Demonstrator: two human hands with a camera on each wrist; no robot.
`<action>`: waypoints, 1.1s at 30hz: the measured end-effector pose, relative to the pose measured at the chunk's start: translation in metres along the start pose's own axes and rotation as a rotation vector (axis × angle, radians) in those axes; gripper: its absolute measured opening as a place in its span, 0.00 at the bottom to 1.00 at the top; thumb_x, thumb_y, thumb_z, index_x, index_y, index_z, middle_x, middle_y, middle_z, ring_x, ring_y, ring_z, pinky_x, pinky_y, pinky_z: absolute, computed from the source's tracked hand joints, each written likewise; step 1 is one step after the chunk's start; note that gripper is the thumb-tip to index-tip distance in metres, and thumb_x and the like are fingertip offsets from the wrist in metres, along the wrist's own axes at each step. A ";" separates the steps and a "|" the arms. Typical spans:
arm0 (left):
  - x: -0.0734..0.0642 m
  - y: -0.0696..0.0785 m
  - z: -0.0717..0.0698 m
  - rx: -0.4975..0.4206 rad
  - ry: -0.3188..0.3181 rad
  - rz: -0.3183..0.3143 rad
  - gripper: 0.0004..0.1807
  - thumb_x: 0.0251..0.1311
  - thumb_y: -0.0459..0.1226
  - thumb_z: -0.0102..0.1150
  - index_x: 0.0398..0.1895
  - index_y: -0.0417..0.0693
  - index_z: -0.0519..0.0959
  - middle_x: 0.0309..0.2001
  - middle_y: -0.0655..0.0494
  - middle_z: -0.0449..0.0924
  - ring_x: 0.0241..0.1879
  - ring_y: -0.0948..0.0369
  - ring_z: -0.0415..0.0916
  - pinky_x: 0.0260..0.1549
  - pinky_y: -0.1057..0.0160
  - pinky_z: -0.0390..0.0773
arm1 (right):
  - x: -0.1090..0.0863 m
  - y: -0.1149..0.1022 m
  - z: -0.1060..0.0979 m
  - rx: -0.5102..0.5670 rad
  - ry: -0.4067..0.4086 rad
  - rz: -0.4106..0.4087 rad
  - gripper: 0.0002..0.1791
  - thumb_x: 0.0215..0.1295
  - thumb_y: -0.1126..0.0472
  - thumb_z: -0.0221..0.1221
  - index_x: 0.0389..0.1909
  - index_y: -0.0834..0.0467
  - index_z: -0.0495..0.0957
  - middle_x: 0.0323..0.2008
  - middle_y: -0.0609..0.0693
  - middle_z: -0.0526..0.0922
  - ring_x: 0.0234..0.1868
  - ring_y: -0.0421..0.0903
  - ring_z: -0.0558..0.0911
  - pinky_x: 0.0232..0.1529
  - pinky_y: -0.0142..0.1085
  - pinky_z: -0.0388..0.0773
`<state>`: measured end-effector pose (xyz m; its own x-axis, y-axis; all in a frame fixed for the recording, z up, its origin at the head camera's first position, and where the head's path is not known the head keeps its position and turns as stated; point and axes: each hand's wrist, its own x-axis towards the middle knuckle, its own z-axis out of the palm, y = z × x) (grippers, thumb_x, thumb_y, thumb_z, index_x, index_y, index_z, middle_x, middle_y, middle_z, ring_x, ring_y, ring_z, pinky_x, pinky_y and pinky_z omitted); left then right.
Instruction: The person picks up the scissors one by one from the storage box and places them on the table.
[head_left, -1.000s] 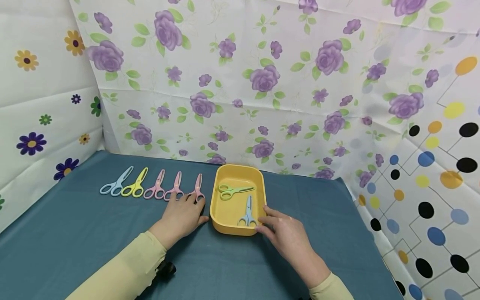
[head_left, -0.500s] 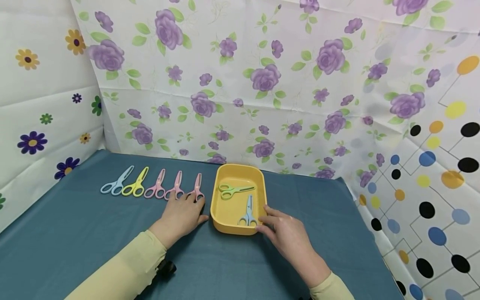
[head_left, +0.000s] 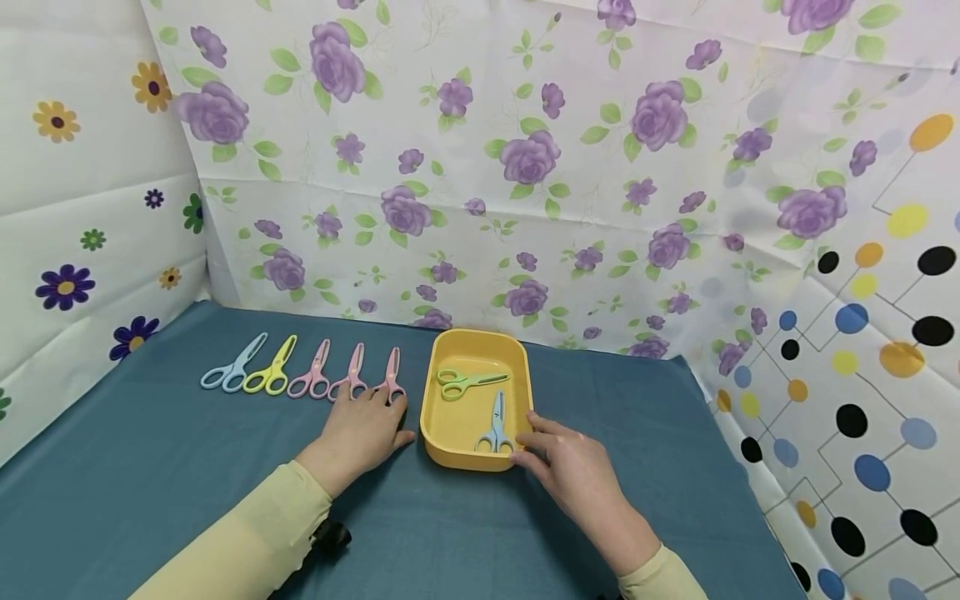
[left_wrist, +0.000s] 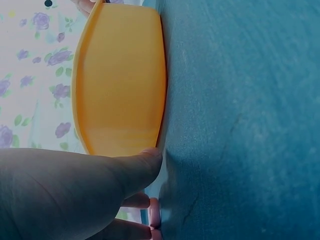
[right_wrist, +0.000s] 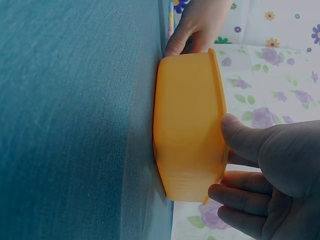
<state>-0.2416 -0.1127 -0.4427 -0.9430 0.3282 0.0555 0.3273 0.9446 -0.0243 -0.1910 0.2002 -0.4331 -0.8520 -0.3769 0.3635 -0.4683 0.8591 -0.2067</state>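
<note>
In the head view, my left hand [head_left: 360, 437] reaches over the handles of the two rightmost pairs of pink scissors [head_left: 393, 371] [head_left: 355, 367], its fingertips on the handle loops and covering part of them. Its thumb points toward the tray's left side. A yellow tray [head_left: 442, 454] holds green scissors [head_left: 468, 383] and blue scissors [head_left: 497, 417]. My right hand [head_left: 573, 467] grips the tray's front right corner, thumb on the front rim and fingers along the right side, as the right wrist view also shows on the tray's wall [right_wrist: 190, 110].
Left of my left hand, light blue scissors [head_left: 235, 364], yellow scissors [head_left: 272, 367] and another pink pair [head_left: 312, 371] lie in the same row. A blue cloth [head_left: 465, 533] covers the table. Flowered sheets [head_left: 480, 167] hang close behind the tray.
My left hand has shifted slightly left, and the rightmost pink scissors have slid a little left with it. The right hand and tray stay in place.
</note>
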 end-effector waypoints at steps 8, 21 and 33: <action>-0.001 0.000 -0.003 0.000 0.009 0.008 0.35 0.74 0.57 0.69 0.72 0.43 0.81 0.69 0.36 0.81 0.68 0.36 0.79 0.71 0.22 0.63 | 0.000 0.000 0.000 -0.001 0.010 -0.007 0.19 0.68 0.49 0.76 0.53 0.55 0.94 0.67 0.56 0.85 0.62 0.56 0.88 0.53 0.55 0.88; -0.004 -0.004 -0.008 -0.028 0.065 0.012 0.32 0.75 0.53 0.70 0.72 0.42 0.79 0.70 0.36 0.80 0.69 0.38 0.78 0.70 0.24 0.66 | 0.000 -0.001 -0.001 -0.005 -0.014 0.002 0.19 0.67 0.49 0.76 0.53 0.55 0.94 0.67 0.56 0.85 0.62 0.55 0.89 0.52 0.54 0.88; -0.004 0.007 -0.029 -0.073 0.184 0.067 0.33 0.80 0.50 0.64 0.80 0.44 0.74 0.80 0.38 0.70 0.80 0.38 0.65 0.76 0.25 0.57 | 0.001 0.001 -0.002 0.003 -0.017 -0.002 0.19 0.68 0.48 0.76 0.53 0.55 0.94 0.67 0.57 0.85 0.62 0.55 0.89 0.52 0.53 0.88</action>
<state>-0.2336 -0.1076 -0.4145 -0.8943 0.3789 0.2382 0.3983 0.9165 0.0376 -0.1918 0.2016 -0.4310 -0.8547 -0.3847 0.3486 -0.4710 0.8570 -0.2090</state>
